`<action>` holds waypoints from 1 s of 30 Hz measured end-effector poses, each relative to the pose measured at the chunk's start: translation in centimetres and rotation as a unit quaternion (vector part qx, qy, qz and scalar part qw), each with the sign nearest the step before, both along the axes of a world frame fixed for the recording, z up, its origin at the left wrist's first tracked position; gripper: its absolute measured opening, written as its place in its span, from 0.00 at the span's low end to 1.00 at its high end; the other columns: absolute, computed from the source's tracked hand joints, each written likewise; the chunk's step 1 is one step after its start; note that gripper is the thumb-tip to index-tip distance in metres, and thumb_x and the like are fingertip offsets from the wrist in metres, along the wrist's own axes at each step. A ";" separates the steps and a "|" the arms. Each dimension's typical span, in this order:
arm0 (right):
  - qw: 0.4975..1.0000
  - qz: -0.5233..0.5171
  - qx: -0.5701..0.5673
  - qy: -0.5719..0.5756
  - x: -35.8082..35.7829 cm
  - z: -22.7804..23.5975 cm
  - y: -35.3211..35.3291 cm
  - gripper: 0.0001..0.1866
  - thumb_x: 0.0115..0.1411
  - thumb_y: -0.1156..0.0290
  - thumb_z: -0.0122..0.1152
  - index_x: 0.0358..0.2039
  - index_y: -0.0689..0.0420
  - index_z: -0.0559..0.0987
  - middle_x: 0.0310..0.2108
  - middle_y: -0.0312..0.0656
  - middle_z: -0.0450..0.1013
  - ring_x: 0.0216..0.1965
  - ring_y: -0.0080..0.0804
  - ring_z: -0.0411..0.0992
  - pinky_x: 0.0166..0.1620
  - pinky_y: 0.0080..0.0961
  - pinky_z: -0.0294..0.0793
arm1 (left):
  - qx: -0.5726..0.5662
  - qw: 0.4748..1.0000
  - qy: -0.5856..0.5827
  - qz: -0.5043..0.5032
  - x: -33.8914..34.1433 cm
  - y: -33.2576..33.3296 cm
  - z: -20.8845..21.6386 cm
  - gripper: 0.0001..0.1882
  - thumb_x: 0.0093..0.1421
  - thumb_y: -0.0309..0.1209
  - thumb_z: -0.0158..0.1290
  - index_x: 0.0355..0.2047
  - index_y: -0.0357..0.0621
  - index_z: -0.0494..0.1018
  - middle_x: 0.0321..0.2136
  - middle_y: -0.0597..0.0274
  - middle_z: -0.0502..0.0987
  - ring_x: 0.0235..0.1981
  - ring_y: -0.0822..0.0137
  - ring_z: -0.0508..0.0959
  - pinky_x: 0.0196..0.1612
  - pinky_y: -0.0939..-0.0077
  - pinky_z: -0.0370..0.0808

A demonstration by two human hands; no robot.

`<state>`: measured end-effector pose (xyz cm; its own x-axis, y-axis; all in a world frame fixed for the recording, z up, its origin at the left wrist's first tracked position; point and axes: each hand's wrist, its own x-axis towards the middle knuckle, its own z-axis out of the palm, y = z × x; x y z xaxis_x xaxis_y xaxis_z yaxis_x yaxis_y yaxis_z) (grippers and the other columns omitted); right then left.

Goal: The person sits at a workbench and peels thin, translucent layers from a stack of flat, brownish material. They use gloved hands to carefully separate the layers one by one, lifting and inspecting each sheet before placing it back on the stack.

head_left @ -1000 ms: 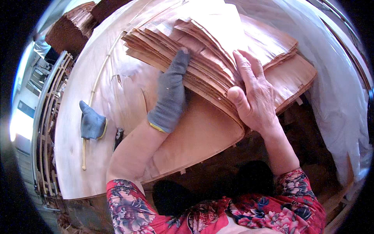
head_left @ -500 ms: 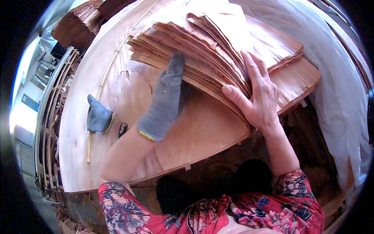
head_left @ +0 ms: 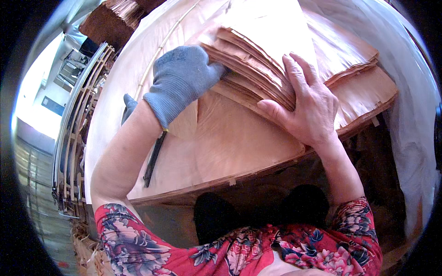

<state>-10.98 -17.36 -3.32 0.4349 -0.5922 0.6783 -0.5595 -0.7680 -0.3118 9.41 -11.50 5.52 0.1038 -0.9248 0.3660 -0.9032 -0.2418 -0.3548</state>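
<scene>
A stack of thin brown wood veneer sheets (head_left: pixel 258 62) lies fanned across larger pale veneer. My left hand (head_left: pixel 182 78), in a grey-blue knitted glove, is closed around the left edge of the stack; its fingertips are hidden under and behind the sheets. Bare, my right hand (head_left: pixel 309 103) rests on the right side of the stack with fingers stretched flat over the top and thumb apart along the near edge. Beneath both lies a broad sheet of pale veneer (head_left: pixel 230 138). Further veneer sheets (head_left: pixel 354 50) extend to the right of my right hand.
A loose grey-blue glove (head_left: pixel 129 106) shows partly behind my left forearm. Beside it runs a thin pale stick (head_left: pixel 159 50). A narrow black tool (head_left: pixel 154 158) lies near the table's front. White plastic sheeting (head_left: pixel 405 124) hangs at right; a slatted rack (head_left: pixel 80 133) stands at left.
My left hand has moved left and turned back-up, from the near edge of the stack to its left edge. My right hand keeps its place on the sheets. The view has shifted slightly.
</scene>
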 end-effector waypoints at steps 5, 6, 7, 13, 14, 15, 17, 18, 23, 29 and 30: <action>0.999 0.007 0.008 -0.032 -0.5 -0.2 -0.4 0.45 0.43 0.37 0.57 0.53 0.60 0.65 0.52 0.50 0.62 0.51 0.46 0.64 0.45 0.38 0.70 | -0.148 0.985 -0.010 -0.087 -2.5 -0.2 1.0 0.20 0.50 0.48 0.53 0.15 0.44 0.73 0.15 0.52 0.72 0.17 0.53 0.74 0.22 0.63 0.70; 0.999 0.010 0.009 -0.039 -0.5 -0.2 -0.4 0.45 0.43 0.37 0.57 0.53 0.60 0.65 0.52 0.50 0.62 0.50 0.46 0.64 0.45 0.38 0.70 | -0.169 0.980 -0.023 -0.100 -3.0 -0.3 1.2 0.20 0.50 0.47 0.53 0.15 0.44 0.72 0.15 0.51 0.71 0.17 0.52 0.73 0.21 0.62 0.68; 0.999 0.012 0.009 -0.046 -0.5 -0.2 -0.4 0.45 0.43 0.37 0.57 0.53 0.60 0.65 0.52 0.50 0.62 0.50 0.46 0.64 0.45 0.37 0.70 | -0.219 0.958 -0.090 -0.162 -3.1 -0.7 1.1 0.18 0.49 0.47 0.54 0.15 0.46 0.72 0.13 0.54 0.71 0.15 0.53 0.72 0.20 0.64 0.68; 0.997 0.020 0.024 -0.068 -0.5 -0.4 -0.4 0.46 0.43 0.38 0.57 0.54 0.61 0.64 0.52 0.50 0.62 0.49 0.45 0.65 0.45 0.37 0.70 | -0.280 0.939 0.069 -0.190 -4.5 -2.8 0.6 0.17 0.46 0.42 0.60 0.29 0.45 0.73 0.16 0.58 0.75 0.18 0.59 0.77 0.22 0.69 0.72; 0.997 0.018 0.018 -0.068 -0.7 -0.5 -0.5 0.46 0.43 0.37 0.57 0.54 0.61 0.64 0.52 0.50 0.62 0.49 0.45 0.65 0.45 0.37 0.70 | -0.299 0.919 0.159 -0.201 -4.8 -3.3 -0.3 0.21 0.44 0.43 0.61 0.34 0.43 0.72 0.17 0.57 0.75 0.19 0.58 0.77 0.22 0.68 0.72; 0.998 0.016 0.011 -0.068 -0.8 -0.6 -0.6 0.46 0.43 0.37 0.56 0.54 0.61 0.64 0.52 0.50 0.62 0.49 0.45 0.65 0.44 0.37 0.70 | -0.307 0.907 0.195 -0.214 -5.3 -3.2 -0.7 0.29 0.45 0.37 0.61 0.46 0.37 0.67 0.21 0.53 0.76 0.22 0.58 0.78 0.26 0.69 0.74; 0.998 0.013 0.013 -0.064 -0.8 -0.7 -0.7 0.46 0.43 0.37 0.56 0.54 0.61 0.64 0.52 0.50 0.62 0.49 0.45 0.65 0.44 0.37 0.71 | -0.347 0.852 0.307 -0.243 -5.4 -3.5 -1.7 0.34 0.49 0.33 0.58 0.53 0.31 0.58 0.25 0.54 0.77 0.23 0.64 0.77 0.28 0.73 0.73; 0.998 0.013 0.015 -0.062 -0.9 -0.8 -0.7 0.46 0.44 0.36 0.56 0.54 0.61 0.64 0.52 0.49 0.62 0.49 0.45 0.65 0.43 0.36 0.71 | -0.353 0.801 0.424 -0.233 -5.9 -3.1 -2.0 0.33 0.52 0.32 0.56 0.55 0.32 0.57 0.28 0.57 0.77 0.23 0.66 0.76 0.28 0.73 0.73; 0.998 0.009 0.010 -0.053 -0.7 -0.7 -0.4 0.45 0.46 0.37 0.54 0.55 0.60 0.62 0.53 0.47 0.60 0.47 0.45 0.68 0.42 0.36 0.71 | -0.312 0.350 0.826 -0.313 -4.5 -2.9 -3.9 0.21 0.54 0.31 0.54 0.48 0.45 0.65 0.37 0.60 0.75 0.36 0.68 0.76 0.37 0.72 0.77; 0.998 0.001 -0.003 -0.062 -0.8 -1.0 -0.8 0.46 0.44 0.36 0.56 0.53 0.61 0.63 0.52 0.49 0.62 0.47 0.45 0.67 0.43 0.36 0.71 | -0.180 0.229 0.893 -0.342 -5.0 -2.1 -5.9 0.24 0.59 0.47 0.46 0.52 0.48 0.64 0.47 0.55 0.71 0.49 0.60 0.70 0.54 0.62 0.65; 0.998 0.000 -0.001 -0.060 -0.7 -0.9 -0.7 0.46 0.44 0.36 0.56 0.53 0.61 0.63 0.52 0.49 0.62 0.47 0.45 0.67 0.43 0.36 0.71 | -0.164 0.255 0.887 -0.349 -5.3 -2.0 -6.0 0.25 0.60 0.47 0.46 0.53 0.48 0.63 0.48 0.55 0.70 0.51 0.60 0.69 0.55 0.62 0.63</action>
<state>-11.73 -18.08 -4.25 0.3503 -0.5911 0.7265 -0.5185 -0.7684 -0.3751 4.10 -13.51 -0.51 0.2270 -0.8942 0.3859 0.5630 0.4438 0.6972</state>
